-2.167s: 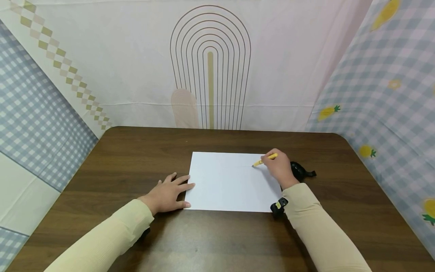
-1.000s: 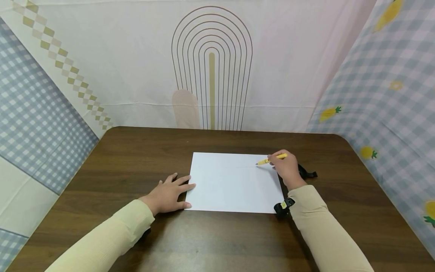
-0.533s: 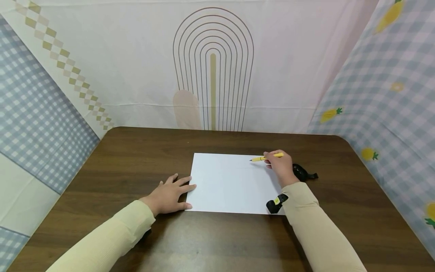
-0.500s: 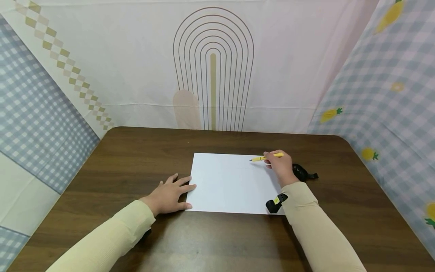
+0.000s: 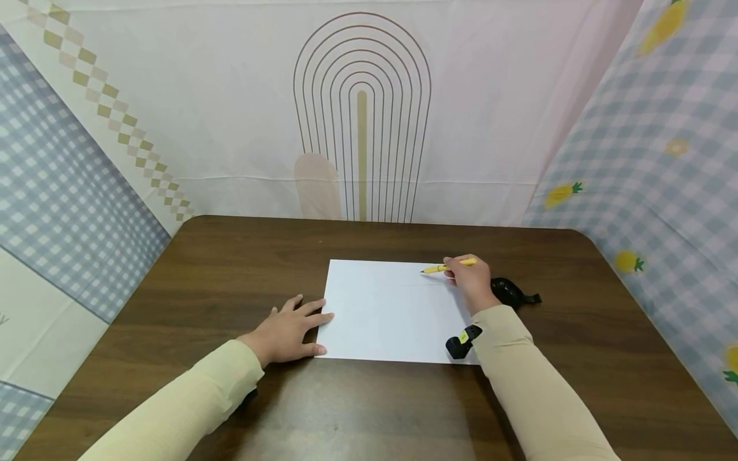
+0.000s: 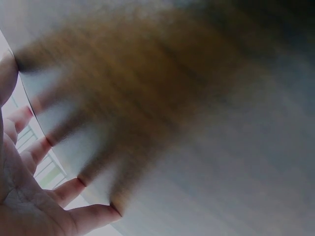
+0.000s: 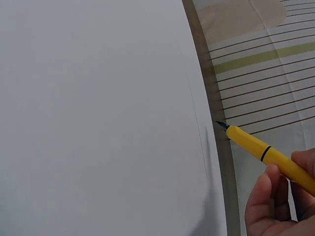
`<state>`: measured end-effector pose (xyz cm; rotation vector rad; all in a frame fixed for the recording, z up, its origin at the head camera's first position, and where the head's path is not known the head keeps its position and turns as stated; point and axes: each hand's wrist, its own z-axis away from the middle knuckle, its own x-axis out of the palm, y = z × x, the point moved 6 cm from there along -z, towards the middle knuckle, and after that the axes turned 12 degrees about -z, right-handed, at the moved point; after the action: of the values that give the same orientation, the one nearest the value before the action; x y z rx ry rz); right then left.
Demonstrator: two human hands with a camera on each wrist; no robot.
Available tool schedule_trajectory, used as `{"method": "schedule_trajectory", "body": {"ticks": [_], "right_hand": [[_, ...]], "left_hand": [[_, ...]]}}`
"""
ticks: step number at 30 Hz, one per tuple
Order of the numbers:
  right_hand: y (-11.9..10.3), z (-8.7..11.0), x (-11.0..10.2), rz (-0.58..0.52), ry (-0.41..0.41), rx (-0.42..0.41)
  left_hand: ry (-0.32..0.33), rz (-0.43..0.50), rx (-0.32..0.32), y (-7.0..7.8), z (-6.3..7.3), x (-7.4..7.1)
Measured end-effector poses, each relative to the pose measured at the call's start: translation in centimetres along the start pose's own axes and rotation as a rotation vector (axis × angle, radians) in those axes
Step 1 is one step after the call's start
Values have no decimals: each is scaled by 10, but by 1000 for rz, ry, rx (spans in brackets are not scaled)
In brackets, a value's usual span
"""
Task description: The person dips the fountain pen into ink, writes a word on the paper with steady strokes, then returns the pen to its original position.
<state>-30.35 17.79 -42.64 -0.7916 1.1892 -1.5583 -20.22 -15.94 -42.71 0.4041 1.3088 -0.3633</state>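
Observation:
A yellow fountain pen (image 7: 251, 144) with a dark nib is pinched between the thumb and fingers of my right hand (image 5: 474, 282). Its nib points left over the upper right part of a white sheet of paper (image 5: 386, 317), and in the right wrist view it appears raised off the sheet. A thin straight line (image 7: 198, 120) runs across the paper near its far edge. My left hand (image 5: 285, 330) lies with fingers spread at the paper's left edge, some fingertips on the sheet. From below, the left wrist view shows those fingertips pressing down.
Just right of my right hand a glossy black object (image 5: 507, 292) with a short tail lies on the brown wooden table (image 5: 259, 256); its kind is unclear. A white patterned cloth (image 5: 242, 115) hangs behind the table, with checked cloth (image 5: 623, 166) at the sides.
The pen first had its tip at the line's right end. It then rose from the paper and shifted left and toward the far edge. My left hand stays in place.

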Motion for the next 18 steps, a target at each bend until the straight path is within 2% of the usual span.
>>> {"method": "schedule_trajectory", "body": {"ticks": [18], "right_hand": [[0,2,11,15,0,-5]], "left_hand": [[8,17,-1,0,0,0]]}}
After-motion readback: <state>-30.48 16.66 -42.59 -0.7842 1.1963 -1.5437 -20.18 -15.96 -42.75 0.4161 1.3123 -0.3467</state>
